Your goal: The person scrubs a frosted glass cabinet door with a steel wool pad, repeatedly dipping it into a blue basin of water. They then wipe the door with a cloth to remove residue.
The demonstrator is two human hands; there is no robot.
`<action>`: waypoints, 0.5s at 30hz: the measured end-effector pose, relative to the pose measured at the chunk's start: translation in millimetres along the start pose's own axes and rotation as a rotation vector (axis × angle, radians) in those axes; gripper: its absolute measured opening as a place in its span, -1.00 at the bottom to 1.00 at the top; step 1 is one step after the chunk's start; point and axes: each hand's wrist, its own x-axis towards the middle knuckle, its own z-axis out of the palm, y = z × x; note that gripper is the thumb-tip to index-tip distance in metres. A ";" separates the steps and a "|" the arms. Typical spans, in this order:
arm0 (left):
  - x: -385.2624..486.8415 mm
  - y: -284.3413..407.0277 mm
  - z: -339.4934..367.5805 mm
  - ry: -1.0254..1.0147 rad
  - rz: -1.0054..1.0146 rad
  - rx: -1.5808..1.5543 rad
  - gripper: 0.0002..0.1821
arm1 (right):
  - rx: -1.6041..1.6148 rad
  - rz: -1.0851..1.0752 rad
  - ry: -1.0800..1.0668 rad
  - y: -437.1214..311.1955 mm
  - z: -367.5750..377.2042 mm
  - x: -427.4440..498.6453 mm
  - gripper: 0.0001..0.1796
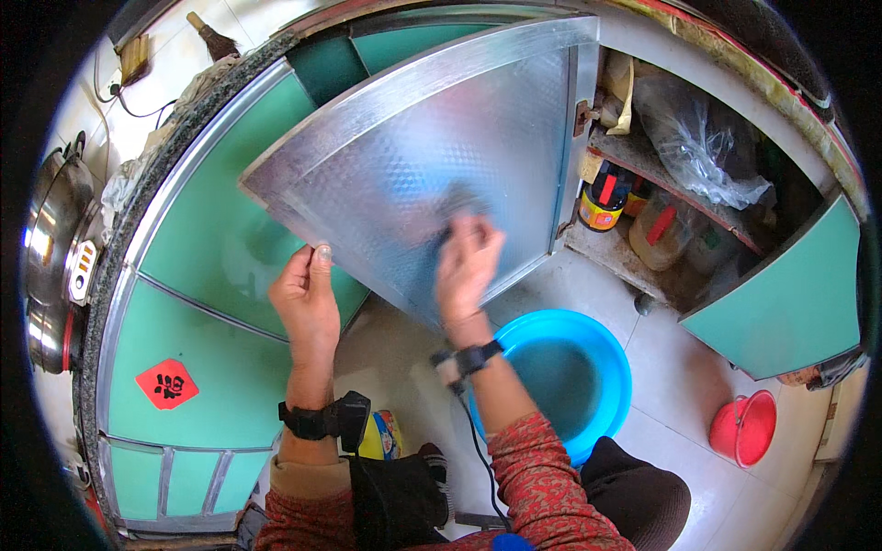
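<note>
In front of me an open cabinet door (pixel 386 151) shows its inner side, a silvery textured panel in a metal frame. My left hand (pixel 306 296) grips the door's lower left edge, thumb on the inner face. My right hand (pixel 468 265), blurred by motion, presses a dark grey scrubbing pad (pixel 470 198) against the middle of the panel. The pad is too blurred to tell its material. Below and right of that hand, a blue plastic basin (pixel 620 386) holding cloudy water stands on the floor.
Right of the door, the cabinet's shelves hold a plastic bag (pixel 696 138), a dark jar with a yellow label (pixel 601 206) and a clear jar (pixel 658 234). Another green door (pixel 785 289) juts out at right. A red bucket (pixel 744 427) and yellow packet (pixel 379 435) are on the floor.
</note>
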 end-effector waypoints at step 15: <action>0.4 -0.9 1.5 -0.023 0.009 -0.027 -0.71 | -0.131 0.209 -0.236 22.6 -74.0 -64.6 -0.61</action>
